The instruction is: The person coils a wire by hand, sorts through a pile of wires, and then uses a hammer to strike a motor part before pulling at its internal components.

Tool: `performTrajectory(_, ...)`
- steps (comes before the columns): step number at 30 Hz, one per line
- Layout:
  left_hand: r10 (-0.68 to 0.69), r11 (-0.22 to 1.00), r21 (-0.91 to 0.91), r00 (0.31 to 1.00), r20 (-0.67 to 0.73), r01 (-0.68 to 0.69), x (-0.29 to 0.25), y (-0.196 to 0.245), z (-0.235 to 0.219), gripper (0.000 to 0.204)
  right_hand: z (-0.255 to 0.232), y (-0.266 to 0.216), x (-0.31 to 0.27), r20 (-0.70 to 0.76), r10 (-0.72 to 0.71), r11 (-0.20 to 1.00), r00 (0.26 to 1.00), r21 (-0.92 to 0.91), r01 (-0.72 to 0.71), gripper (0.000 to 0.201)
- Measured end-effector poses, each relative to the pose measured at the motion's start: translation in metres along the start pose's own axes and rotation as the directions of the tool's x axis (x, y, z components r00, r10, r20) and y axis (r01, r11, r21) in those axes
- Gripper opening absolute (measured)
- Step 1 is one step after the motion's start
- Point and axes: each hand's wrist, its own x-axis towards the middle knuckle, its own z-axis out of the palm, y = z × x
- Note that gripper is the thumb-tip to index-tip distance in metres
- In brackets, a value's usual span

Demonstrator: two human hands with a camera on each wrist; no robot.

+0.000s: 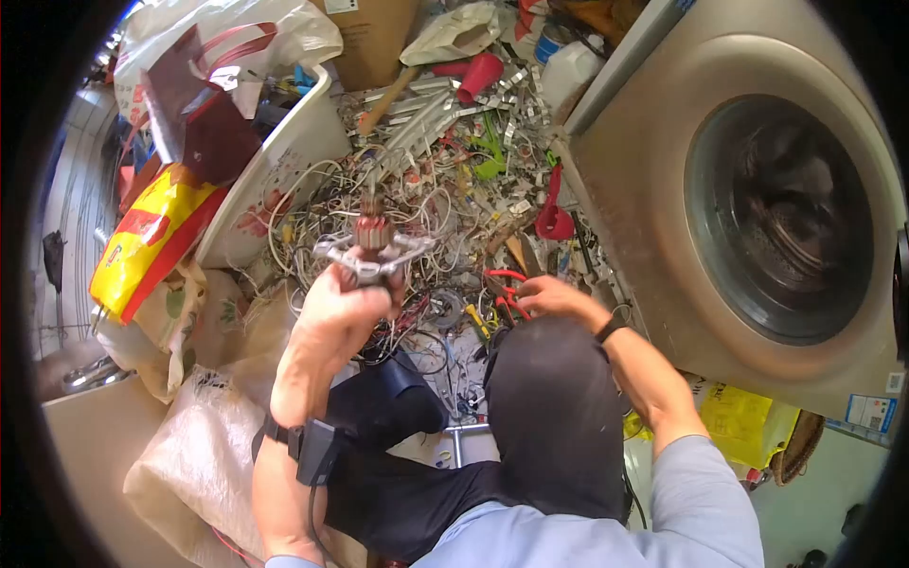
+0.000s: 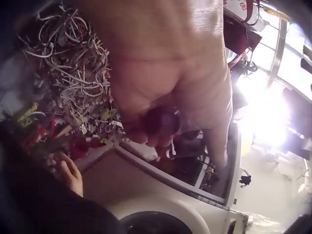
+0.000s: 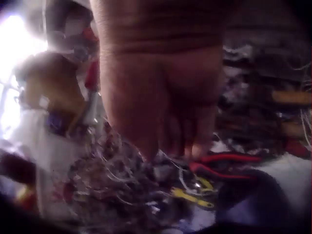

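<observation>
Held up over the scrap pile, my left hand [image 1: 346,308] grips a motor part [image 1: 372,248] with silver bracket arms and a reddish ribbed core, blurred in the head view. In the left wrist view a dark round end [image 2: 163,120] of it shows between the fingers. My right hand [image 1: 556,300] is low beside the right knee, its fingertips right at a pair of red-handled pliers [image 1: 505,275]. From the right wrist, those fingers [image 3: 175,131] hang fairly straight, overlapping the joint end of the pliers [image 3: 224,168], whose handles spread apart.
Tangled wires and metal scraps [image 1: 426,204] cover the floor ahead. A washing machine [image 1: 644,189] stands at right, a white tub [image 1: 284,142] at left. A yellow-handled tool [image 1: 476,322] lies near the pliers; a pink hair dryer [image 1: 480,78] lies farther back. Sacks [image 1: 194,454] sit by the left arm.
</observation>
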Motion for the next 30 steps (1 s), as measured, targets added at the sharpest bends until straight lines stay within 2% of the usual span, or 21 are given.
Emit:
performTrajectory(1, -0.041, 0.992, 0.114, 0.998, -0.038, 0.045, 0.001, -0.003, -0.003, 0.062, 0.014, 0.008, 0.018, -0.012, 0.053, 0.994, 0.999, -0.095, -0.053, 0.044)
performTrajectory(2, -0.106, 0.99, 0.076, 0.986, -0.126, 0.116, -0.001, -0.004, 0.004, 0.067, 0.029, 0.022, 0.037, -0.119, 0.018, 0.967, 0.993, -0.251, -0.048, 0.045)
performTrajectory(3, -0.153, 0.972, 0.15, 0.972, -0.179, 0.181, -0.002, -0.005, 0.0, 0.061, 0.042, 0.033, 0.052, -0.216, -0.031, 0.915, 0.976, -0.4, -0.06, 0.047)
performTrajectory(4, -0.176, 0.967, 0.136, 0.948, -0.267, 0.217, -0.003, -0.01, 0.002, 0.055, 0.054, 0.043, 0.061, -0.212, -0.023, 0.92, 0.977, -0.387, -0.062, 0.047)
performTrajectory(5, -0.198, 0.96, 0.12, 0.915, -0.351, 0.253, -0.004, -0.015, 0.003, 0.05, 0.065, 0.053, 0.067, -0.346, -0.204, 0.848, 0.916, -0.531, -0.012, 0.049)
performTrajectory(6, -0.209, 0.956, 0.123, 0.913, -0.35, 0.266, -0.002, -0.019, -0.001, 0.05, 0.069, 0.058, 0.075, -0.439, -0.393, 0.745, 0.808, -0.667, 0.0, 0.052)
performTrajectory(7, -0.25, 0.942, 0.124, 0.899, -0.359, 0.312, 0.0, -0.023, -0.007, 0.044, 0.067, 0.049, 0.079, -0.443, -0.385, 0.752, 0.81, -0.659, -0.004, 0.052)
performTrajectory(9, -0.315, 0.917, 0.123, 0.878, -0.361, 0.38, 0.0, -0.032, -0.016, 0.037, 0.065, 0.037, 0.08, -0.445, -0.31, 0.732, 0.84, -0.675, -0.088, 0.072)
performTrajectory(11, -0.326, 0.877, 0.181, 0.828, -0.456, 0.445, 0.004, -0.041, -0.021, 0.034, 0.069, 0.038, 0.087, -0.468, -0.407, 0.598, 0.785, -0.785, -0.158, 0.076)
performTrajectory(13, -0.341, 0.88, 0.16, 0.831, -0.44, 0.446, 0.006, -0.05, -0.029, 0.035, 0.079, 0.052, 0.107, -0.51, -0.41, 0.569, 0.756, -0.791, -0.225, 0.072)
performTrajectory(15, -0.373, 0.845, 0.179, 0.795, -0.478, 0.504, 0.01, -0.055, -0.031, 0.034, 0.077, 0.046, 0.102, -0.495, -0.394, 0.632, 0.774, -0.758, -0.162, 0.064)
performTrajectory(17, -0.387, 0.824, 0.22, 0.802, -0.455, 0.522, 0.016, -0.061, -0.032, 0.032, 0.07, 0.033, 0.091, -0.345, -0.284, 0.696, 0.894, -0.716, -0.055, 0.058)
performTrajectory(18, -0.412, 0.807, 0.219, 0.788, -0.458, 0.549, 0.02, -0.066, -0.031, 0.031, 0.066, 0.035, 0.092, -0.417, -0.307, 0.803, 0.855, -0.596, -0.002, 0.051)
performTrajectory(19, -0.436, 0.789, 0.216, 0.771, -0.465, 0.576, 0.024, -0.072, -0.03, 0.031, 0.058, 0.039, 0.092, -0.418, -0.303, 0.806, 0.856, -0.592, -0.004, 0.051)
performTrajectory(21, -0.465, 0.758, 0.23, 0.754, -0.465, 0.61, 0.038, -0.092, -0.037, 0.027, 0.032, 0.049, 0.089, -0.702, -0.321, 0.869, 0.636, -0.486, -0.097, 0.052)
performTrajectory(23, -0.598, 0.767, 0.033, 0.732, -0.326, 0.641, 0.06, -0.112, -0.039, 0.022, 0.017, 0.062, 0.084, -0.771, -0.307, 0.873, 0.559, -0.461, -0.156, 0.051)
performTrajectory(25, -0.673, 0.736, -0.123, 0.701, -0.234, 0.666, 0.084, -0.132, -0.037, 0.018, 0.005, 0.06, 0.075, -0.715, -0.335, 0.839, 0.614, -0.523, -0.151, 0.05)
performTrajectory(27, -0.671, 0.741, -0.157, 0.711, -0.209, 0.653, 0.102, -0.162, -0.04, 0.02, 0.003, 0.079, 0.085, -0.74, -0.313, 0.849, 0.596, -0.498, -0.174, 0.043)
performTrajectory(28, -0.629, 0.777, -0.128, 0.762, -0.155, 0.616, 0.109, -0.176, -0.041, 0.02, 0.003, 0.09, 0.09, -0.707, -0.273, 0.854, 0.653, -0.491, -0.174, 0.041)
performTrajectory(29, -0.629, 0.777, -0.103, 0.763, -0.147, 0.621, 0.118, -0.184, -0.037, 0.017, -0.001, 0.091, 0.088, -0.668, -0.231, 0.857, 0.707, -0.484, -0.177, 0.039)
performTrajectory(30, -0.631, 0.776, -0.097, 0.765, -0.133, 0.623, 0.125, -0.191, -0.034, 0.016, 0.0, 0.091, 0.087, -0.674, -0.276, 0.842, 0.685, -0.513, -0.166, 0.033)
